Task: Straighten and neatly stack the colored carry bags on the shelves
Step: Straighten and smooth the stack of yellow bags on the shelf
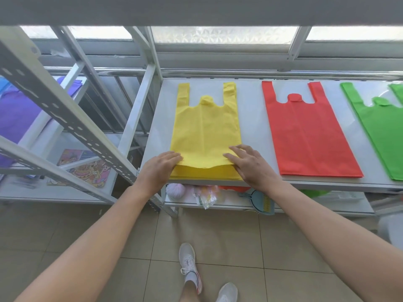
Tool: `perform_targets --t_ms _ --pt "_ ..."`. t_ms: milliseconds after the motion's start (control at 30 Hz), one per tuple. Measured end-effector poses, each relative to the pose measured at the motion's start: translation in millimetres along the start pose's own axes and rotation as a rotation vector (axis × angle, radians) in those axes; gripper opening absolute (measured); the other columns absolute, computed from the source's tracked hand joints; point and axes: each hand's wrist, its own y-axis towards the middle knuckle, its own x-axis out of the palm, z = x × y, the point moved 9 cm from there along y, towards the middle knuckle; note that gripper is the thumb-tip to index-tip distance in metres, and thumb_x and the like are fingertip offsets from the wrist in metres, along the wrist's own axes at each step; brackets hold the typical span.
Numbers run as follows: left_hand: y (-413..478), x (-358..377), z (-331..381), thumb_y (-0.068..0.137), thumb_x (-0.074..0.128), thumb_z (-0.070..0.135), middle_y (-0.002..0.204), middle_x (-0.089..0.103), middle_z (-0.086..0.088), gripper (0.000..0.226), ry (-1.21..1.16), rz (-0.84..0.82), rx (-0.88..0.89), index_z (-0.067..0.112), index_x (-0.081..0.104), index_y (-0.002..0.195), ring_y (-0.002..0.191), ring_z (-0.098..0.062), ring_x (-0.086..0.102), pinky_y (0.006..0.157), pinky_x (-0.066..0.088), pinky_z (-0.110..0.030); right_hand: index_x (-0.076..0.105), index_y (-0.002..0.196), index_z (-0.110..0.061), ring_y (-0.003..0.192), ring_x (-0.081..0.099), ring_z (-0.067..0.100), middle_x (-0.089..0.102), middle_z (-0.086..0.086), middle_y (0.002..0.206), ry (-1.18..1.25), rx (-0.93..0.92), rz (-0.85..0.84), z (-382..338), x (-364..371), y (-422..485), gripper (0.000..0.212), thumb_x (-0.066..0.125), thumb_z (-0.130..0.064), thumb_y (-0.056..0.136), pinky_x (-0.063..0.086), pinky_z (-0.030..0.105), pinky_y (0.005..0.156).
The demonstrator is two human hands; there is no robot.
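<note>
Bright daylight from windows (224,34) behind, soft shadows, wide-angle bending at edges

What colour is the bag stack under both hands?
The bag stack is yellow; head view.

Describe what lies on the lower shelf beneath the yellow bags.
A pale purple ball, a clear packet and a blue dustpan show at its front. Anything further back is hidden by the upper shelf.
</note>
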Motion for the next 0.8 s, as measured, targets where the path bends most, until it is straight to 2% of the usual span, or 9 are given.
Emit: perform_targets --t_ms 100,200,267,333,433,500,600,700,800 --pt "-4 13 5 0.088 0.059 -0.014 0.152 0.051 -0.014 0.061 0.145 -0.081 -0.019 0.009 0.054 0.144 0.141 -0.034 0.049 0.097 0.055 -0.05 0.053 0.145 -0.022 0.13 0.043 0.034 0.048 0.011 0.147 -0.111 -0.012 0.018 -5 12 -5 0.055 0.067 -0.008 0.093 0.048 0.049 0.093" --pt "-11 26 18 0.085 0.035 -0.012 0.166 0.03 -0.017 0.075 0.241 -0.149 -0.034 0.004 0.034 0.158 0.15 -0.039 0.035 0.105 0.049 -0.049 0.04 0.151 -0.026 0.125 0.043 0.032 0.039 0.009 0.146 -0.141 0.011 -0.061 -4 34 -12 0.078 0.066 0.002 0.083 0.049 0.047 0.093" --pt "-12 27 18 0.087 0.037 -0.011 0.167 0.026 -0.018 0.074 0.236 -0.15 -0.048 0.004 0.03 0.16 0.152 -0.04 0.031 0.107 0.047 -0.049 0.037 0.153 -0.028 0.125 0.043 0.032 0.037 0.008 0.148 -0.147 0.02 -0.057 -4 36 -13 0.075 0.062 -0.002 0.088 0.048 0.046 0.093" --pt "-11 31 12 0.092 0.05 -0.008 0.167 0.025 -0.018 0.072 0.234 -0.163 -0.051 0.006 0.03 0.16 0.153 -0.039 0.028 0.109 0.044 -0.049 0.039 0.152 -0.027 0.124 0.045 0.032 0.04 0.008 0.147 -0.15 0.01 -0.041 -5 33 -12 0.057 0.058 -0.021 0.098 0.048 0.046 0.093" --pt "-7 32 5 0.101 0.06 0.031 0.155 0.04 -0.018 0.06 0.255 -0.164 -0.026 0.008 0.042 0.153 0.139 -0.04 0.045 0.1 0.049 -0.05 0.043 0.151 -0.027 0.123 0.047 0.032 0.044 0.009 0.145 -0.164 -0.011 -0.061 -4 35 -9 0.056 0.05 -0.049 0.1 0.049 0.049 0.093" --pt "-3 34 5 0.1 0.06 0.041 0.147 0.046 -0.02 0.062 0.262 -0.194 0.005 0.007 0.045 0.149 0.128 -0.041 0.051 0.097 0.053 -0.051 0.044 0.151 -0.027 0.123 0.047 0.032 0.044 0.009 0.145 -0.168 -0.022 -0.078 -2 36 -8 0.062 0.048 -0.057 0.098 0.049 0.049 0.094" --pt "1 28 10 0.099 0.065 0.033 0.141 0.051 -0.021 0.055 0.287 -0.2 0.093 0.006 0.049 0.144 0.117 -0.04 0.056 0.093 0.057 -0.048 0.044 0.151 -0.027 0.123 0.048 0.033 0.044 0.009 0.144 -0.171 -0.042 -0.092 0 34 -6 0.066 0.044 -0.062 0.096 0.05 0.049 0.095" --pt "1 27 10 0.087 0.07 0.014 0.125 0.058 -0.021 0.052 0.401 -0.223 0.145 0.001 0.055 0.136 0.099 -0.036 0.061 0.078 0.061 -0.044 0.043 0.152 -0.028 0.123 0.048 0.032 0.043 0.009 0.144 -0.172 -0.054 -0.106 0 32 -4 0.067 0.046 -0.063 0.096 0.051 0.049 0.096" --pt "0 29 20 0.078 0.054 -0.005 0.101 0.061 -0.017 0.04 0.547 -0.213 0.184 0.0 0.061 0.117 0.081 -0.03 0.06 0.063 0.058 -0.038 0.042 0.153 -0.028 0.126 0.046 0.032 0.042 0.008 0.146 -0.156 -0.039 -0.119 1 34 -4 0.067 0.048 -0.063 0.096 0.049 0.049 0.099"
